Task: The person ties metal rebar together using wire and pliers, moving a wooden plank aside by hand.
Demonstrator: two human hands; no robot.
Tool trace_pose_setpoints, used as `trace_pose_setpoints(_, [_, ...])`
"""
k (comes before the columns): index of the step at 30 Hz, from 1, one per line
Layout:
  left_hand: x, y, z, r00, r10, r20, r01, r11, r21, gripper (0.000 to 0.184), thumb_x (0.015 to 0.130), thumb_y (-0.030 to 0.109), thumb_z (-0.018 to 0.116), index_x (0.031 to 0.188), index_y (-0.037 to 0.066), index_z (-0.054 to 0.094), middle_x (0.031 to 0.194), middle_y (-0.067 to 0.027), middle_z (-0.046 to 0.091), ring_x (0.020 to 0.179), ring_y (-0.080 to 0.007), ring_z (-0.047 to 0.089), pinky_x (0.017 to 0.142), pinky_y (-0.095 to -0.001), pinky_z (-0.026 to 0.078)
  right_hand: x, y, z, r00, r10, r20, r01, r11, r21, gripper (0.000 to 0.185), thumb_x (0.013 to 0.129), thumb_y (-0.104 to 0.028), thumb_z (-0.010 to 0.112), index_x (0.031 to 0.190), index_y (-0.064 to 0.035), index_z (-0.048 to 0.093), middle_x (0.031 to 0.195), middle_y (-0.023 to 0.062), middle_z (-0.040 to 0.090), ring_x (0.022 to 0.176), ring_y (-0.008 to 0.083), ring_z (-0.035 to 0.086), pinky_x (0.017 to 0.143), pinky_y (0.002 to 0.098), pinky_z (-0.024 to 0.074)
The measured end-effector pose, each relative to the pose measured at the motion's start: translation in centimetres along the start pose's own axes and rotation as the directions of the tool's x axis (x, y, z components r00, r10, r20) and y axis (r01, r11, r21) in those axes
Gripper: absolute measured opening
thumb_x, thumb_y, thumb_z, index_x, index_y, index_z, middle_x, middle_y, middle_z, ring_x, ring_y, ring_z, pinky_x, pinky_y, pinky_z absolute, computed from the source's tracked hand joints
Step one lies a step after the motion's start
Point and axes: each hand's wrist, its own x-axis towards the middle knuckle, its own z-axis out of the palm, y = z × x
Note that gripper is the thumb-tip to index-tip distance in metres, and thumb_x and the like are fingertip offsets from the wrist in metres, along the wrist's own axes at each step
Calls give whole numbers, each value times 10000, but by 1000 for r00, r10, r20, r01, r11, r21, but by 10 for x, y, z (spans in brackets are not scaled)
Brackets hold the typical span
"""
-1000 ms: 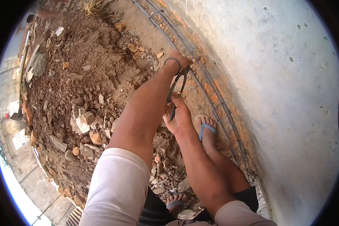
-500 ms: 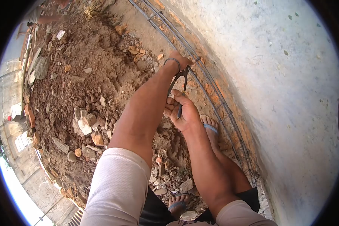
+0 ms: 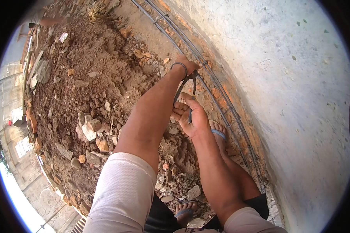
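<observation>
My left hand (image 3: 186, 65), with a dark band at its wrist, is closed at the long steel rebar frame (image 3: 216, 83), beside a cross tie; what its fingers hold is hidden. Just below it, the head of the dark pincers (image 3: 191, 77) is close to the lower bar. My right hand (image 3: 192, 118) is wrapped round the handles of the pincers, which are spread apart, with the thumb on top.
A pale wall (image 3: 295, 101) rises along the right. Heaped soil and stones (image 3: 93, 128) lie to the left. My sandalled feet (image 3: 218, 132) stand near the bars. Another person's arm (image 3: 50, 21) shows at upper left, and a shovel (image 3: 20, 122) lies at far left.
My right hand has shifted slightly right and down, and the pincer handles have spread wider. My left hand stays by the bars. The other person's arm has come further into view.
</observation>
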Motion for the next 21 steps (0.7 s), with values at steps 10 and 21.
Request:
trace_pose_setpoints(10, [4,-2,2,1000,-9,-21,11,997,75,431,744,326,861,785,-57,667,686,-128,671,640,-195,645,609,-358,522,-12,-4,32,996,66,-56,-58,990,132,271,1027,-319,417,1138,-95,522,767,19,553,630,215,565,639,361,473])
trace_pose_setpoints(21, [12,0,2,1000,7,-20,-6,997,75,386,746,294,827,738,-70,699,689,-140,696,608,-208,665,586,-346,524,-4,-43,55,882,127,-453,-332,851,-408,344,1025,-391,440,805,-128,411,587,-22,344,446,127,304,443,314,254])
